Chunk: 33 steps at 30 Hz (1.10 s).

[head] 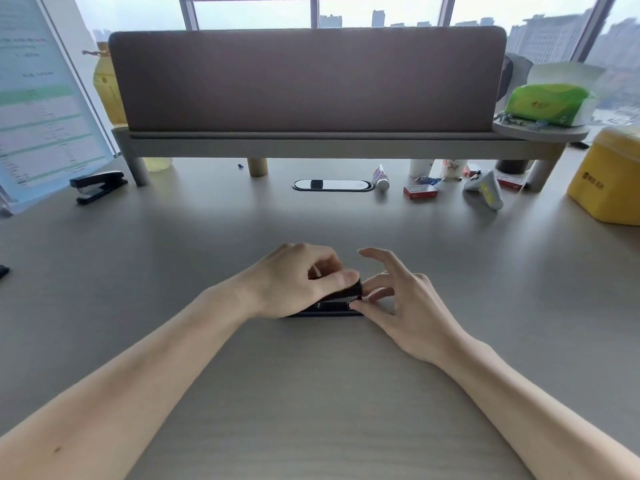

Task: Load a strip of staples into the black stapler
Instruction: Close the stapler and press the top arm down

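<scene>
- Your left hand (pixel 294 282) is curled over the black stapler (pixel 341 299), thumb pressed on its top arm and fingers wrapped around the far side, holding it down.
- Your right hand (pixel 401 299) is spread, upper fingers fanned loose in the air, while thumb and a lower fingertip meet at the stapler's right end; whether they pinch a strip of staples is too small to tell.
- The stapler lies flat on the desk (pixel 311 393), centre and close to you, its top arm slightly lifted above the base.
- Well apart, a second black stapler (pixel 98 186) sits far left.
- A red box (pixel 420 192) lies far right, near a yellow container (pixel 609 174).
</scene>
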Available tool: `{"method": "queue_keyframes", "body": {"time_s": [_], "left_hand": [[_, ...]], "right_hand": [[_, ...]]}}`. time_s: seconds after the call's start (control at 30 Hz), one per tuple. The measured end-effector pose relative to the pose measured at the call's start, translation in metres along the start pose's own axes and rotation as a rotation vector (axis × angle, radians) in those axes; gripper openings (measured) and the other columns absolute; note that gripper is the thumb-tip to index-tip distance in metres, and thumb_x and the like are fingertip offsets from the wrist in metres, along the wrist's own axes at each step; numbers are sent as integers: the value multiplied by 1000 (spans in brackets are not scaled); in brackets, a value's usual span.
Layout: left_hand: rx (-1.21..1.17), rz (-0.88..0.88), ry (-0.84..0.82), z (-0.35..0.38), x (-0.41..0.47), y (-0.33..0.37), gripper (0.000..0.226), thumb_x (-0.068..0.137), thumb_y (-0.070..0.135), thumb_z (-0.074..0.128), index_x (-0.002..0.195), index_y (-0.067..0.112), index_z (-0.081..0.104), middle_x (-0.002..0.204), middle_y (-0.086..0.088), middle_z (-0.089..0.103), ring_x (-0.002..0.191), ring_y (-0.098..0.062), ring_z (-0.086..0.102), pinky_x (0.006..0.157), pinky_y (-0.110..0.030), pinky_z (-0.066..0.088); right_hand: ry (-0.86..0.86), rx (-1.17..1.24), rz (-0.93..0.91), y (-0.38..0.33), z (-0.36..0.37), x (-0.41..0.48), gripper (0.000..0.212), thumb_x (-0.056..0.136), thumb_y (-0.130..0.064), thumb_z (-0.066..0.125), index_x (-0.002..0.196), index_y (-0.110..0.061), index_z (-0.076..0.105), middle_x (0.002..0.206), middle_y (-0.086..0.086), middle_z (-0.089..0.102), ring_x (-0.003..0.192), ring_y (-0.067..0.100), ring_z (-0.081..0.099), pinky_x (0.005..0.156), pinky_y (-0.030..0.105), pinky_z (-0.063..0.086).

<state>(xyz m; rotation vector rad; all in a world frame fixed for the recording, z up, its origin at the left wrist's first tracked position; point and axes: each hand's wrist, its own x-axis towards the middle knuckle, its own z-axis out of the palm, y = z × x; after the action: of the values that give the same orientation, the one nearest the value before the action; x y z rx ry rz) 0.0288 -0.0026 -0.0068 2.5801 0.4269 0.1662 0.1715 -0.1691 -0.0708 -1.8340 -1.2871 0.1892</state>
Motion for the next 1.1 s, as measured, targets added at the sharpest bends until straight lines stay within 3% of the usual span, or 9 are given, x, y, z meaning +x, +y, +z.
{"method": "queue_keyframes", "body": {"time_s": [0.07,0.13,0.27,0.4,0.57,0.8,0.93,1.03,1.1], "left_hand": [[-38,-77,-6,9,3,4,56,105,59,38,68,18,46,59,9,49,55,-6,47,64,-33,39],[-28,-113,24,19,8,6,62,108,55,28,63,14,36,58,2,45,57,-18,45,63,-36,36],[57,-137,98,32,12,8,70,109,54,24,52,15,38,53,-2,50,52,-20,50,57,-35,34],[101,-137,121,33,13,8,71,108,54,24,51,16,39,53,-2,50,51,-18,49,61,-35,34],[97,-138,135,34,13,7,70,108,55,24,50,18,37,52,-2,48,51,-20,48,63,-36,36],[88,-67,187,38,14,0,68,107,57,27,52,17,36,52,-1,46,52,-24,48,60,-37,33],[99,77,335,27,0,-14,47,99,64,34,77,25,51,74,9,57,75,-18,58,71,-36,40],[50,120,216,11,-17,-32,36,91,63,56,100,29,51,98,15,62,88,3,60,73,-27,47],[70,124,127,6,-25,-42,33,89,51,69,103,29,49,99,14,66,80,0,62,71,-30,51]], "right_hand": [[-1,2,0,-1,0,-1,70,87,-23,84,145,-34,47,89,-15,79,85,3,76,80,15,54],[-7,5,3,-2,0,-1,71,87,-23,84,147,-34,46,90,-15,79,86,3,75,78,12,52],[-14,7,6,-1,0,-1,73,88,-23,83,149,-34,44,95,-11,80,87,6,75,73,9,49],[-34,4,6,0,0,-1,77,87,-28,84,151,-37,43,99,-12,80,89,6,75,79,17,54],[-59,-7,38,1,1,0,84,79,-37,90,148,-42,44,104,-17,79,96,-1,71,77,6,47],[-57,-13,35,4,1,0,83,78,-34,90,148,-40,45,104,-17,79,98,-1,70,73,4,44],[-62,-98,41,2,-1,-1,85,77,-50,86,150,-41,43,111,-31,69,109,-6,64,86,9,44],[-58,-213,12,1,-2,-2,91,75,-69,76,153,-35,42,139,-25,57,136,-1,47,109,20,39],[-124,-291,21,-3,-3,-1,101,75,-80,65,158,-32,35,159,-16,43,150,3,30,120,26,30]]}}
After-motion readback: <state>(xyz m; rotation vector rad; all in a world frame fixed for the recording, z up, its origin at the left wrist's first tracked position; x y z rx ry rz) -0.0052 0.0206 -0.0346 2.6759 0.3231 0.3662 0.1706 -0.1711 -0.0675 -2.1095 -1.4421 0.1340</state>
